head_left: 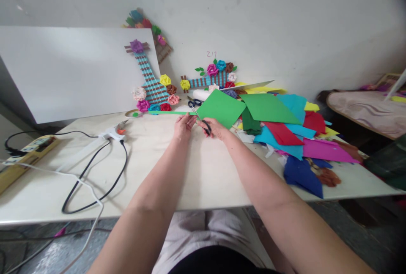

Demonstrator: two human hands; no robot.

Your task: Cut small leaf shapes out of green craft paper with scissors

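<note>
Tabletop (149, 143) below, a green strip (166, 113) juts left from the hands (182, 128).

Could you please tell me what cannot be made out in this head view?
In the head view:
Scissors: handles partly hidden by the right hand.
Green strip: partly covered by the left hand.
Power strip: cut off by the left edge.
Flowered piece: partly behind white board.

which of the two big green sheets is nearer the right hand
The left green sheet, just beyond the right hand; the other green sheet lies farther right, among the heaped coloured pieces.
</note>
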